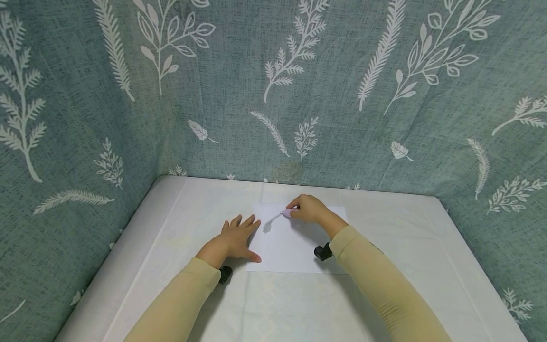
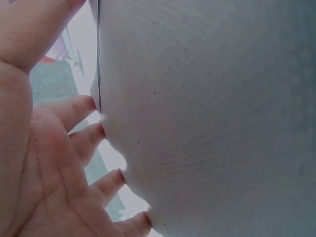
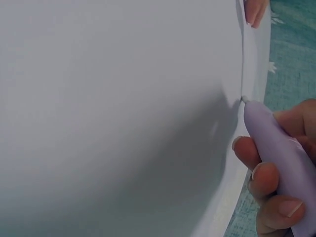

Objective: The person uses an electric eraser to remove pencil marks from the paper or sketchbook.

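Note:
A white sheet of paper (image 1: 286,254) lies on the table. My left hand (image 1: 235,240) is spread flat at its left side, with the thumb and fingertips at the edge. In the left wrist view the left fingers (image 2: 81,106) are apart, fingertips right at the white surface. My right hand (image 1: 309,209) grips a lavender pen-like tool (image 3: 276,148) between thumb and curled fingers. The tool's short pale tip (image 3: 244,99) points left and down, close over the upper part of the paper. A grey streak (image 1: 271,222) extends from the tip down to the left.
A white cloth covers the table (image 1: 397,237). Behind and at both sides hangs a teal cloth (image 1: 239,85) with white leaf prints. Black wrist cameras sit under the left wrist (image 1: 225,274) and right wrist (image 1: 323,252).

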Action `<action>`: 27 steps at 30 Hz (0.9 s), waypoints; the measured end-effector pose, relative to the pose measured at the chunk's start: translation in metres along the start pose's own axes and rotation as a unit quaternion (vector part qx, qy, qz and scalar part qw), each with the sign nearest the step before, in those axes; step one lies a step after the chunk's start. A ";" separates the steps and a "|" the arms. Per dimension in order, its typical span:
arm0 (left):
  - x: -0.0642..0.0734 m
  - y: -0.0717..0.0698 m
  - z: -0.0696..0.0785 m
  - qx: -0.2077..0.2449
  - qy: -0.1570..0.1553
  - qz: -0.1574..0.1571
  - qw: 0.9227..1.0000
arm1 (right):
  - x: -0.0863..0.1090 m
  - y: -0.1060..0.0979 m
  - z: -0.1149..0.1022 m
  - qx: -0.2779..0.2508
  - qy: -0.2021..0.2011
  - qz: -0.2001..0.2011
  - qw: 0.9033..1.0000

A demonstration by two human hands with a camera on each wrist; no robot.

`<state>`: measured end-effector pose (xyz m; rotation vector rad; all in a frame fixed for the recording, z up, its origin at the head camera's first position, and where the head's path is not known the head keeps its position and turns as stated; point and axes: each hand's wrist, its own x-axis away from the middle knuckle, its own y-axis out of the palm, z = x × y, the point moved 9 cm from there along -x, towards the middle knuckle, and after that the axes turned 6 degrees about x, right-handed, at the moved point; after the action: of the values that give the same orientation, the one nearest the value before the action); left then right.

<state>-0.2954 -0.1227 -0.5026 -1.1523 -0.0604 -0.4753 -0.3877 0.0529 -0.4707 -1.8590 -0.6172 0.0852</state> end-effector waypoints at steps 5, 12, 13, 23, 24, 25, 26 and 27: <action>0.000 0.000 0.000 -0.002 0.000 -0.002 1.000 | 0.001 -0.001 0.000 -0.004 -0.005 -0.004 1.000; 0.000 0.000 0.002 -0.007 0.004 -0.004 1.000 | 0.002 -0.002 0.000 -0.006 -0.008 -0.005 1.000; 0.000 0.000 0.002 -0.007 0.004 -0.004 1.000 | 0.001 -0.002 -0.001 -0.006 -0.010 -0.005 1.000; 0.001 -0.001 0.002 -0.002 0.004 -0.003 1.000 | 0.003 0.002 -0.004 -0.023 -0.010 -0.030 0.999; 0.001 -0.001 0.002 0.000 0.003 -0.003 1.000 | 0.003 0.002 -0.004 -0.022 -0.008 -0.029 0.999; 0.001 -0.001 0.002 0.000 0.003 -0.003 1.000 | 0.003 0.002 -0.003 -0.020 -0.006 -0.026 0.999; 0.001 -0.001 0.002 0.002 0.002 -0.004 1.000 | 0.003 0.001 -0.003 -0.017 -0.004 -0.024 1.000; 0.001 -0.001 0.002 0.002 0.002 -0.004 1.000 | 0.003 0.001 -0.003 -0.015 -0.003 -0.021 1.000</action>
<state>-0.2944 -0.1216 -0.5007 -1.1482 -0.0633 -0.4845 -0.3841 0.0512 -0.4698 -1.8742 -0.6634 0.0540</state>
